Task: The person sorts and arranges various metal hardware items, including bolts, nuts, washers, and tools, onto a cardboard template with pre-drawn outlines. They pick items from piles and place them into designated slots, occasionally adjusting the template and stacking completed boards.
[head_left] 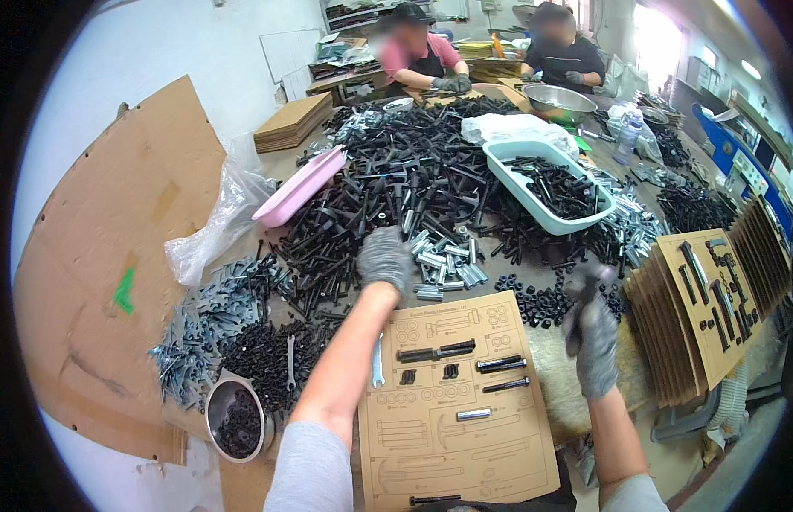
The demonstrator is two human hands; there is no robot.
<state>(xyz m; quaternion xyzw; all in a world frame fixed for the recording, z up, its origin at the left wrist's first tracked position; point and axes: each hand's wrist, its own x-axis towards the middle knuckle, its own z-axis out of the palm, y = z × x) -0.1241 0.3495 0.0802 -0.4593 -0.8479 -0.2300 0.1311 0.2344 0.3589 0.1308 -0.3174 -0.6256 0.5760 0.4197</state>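
I view the left hand (386, 258) with fingers curled at the bolt pile (388, 183); the right hand (592, 337), blurred, is near the nuts (546, 303). I cannot tell either hand's opening or grip. The board (533, 478), left of the right hand, bears bolts (435, 351) and one tube (474, 416).

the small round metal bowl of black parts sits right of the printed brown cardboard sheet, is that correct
Wrong side: the head view shows the small round metal bowl of black parts left of the printed brown cardboard sheet, not right.
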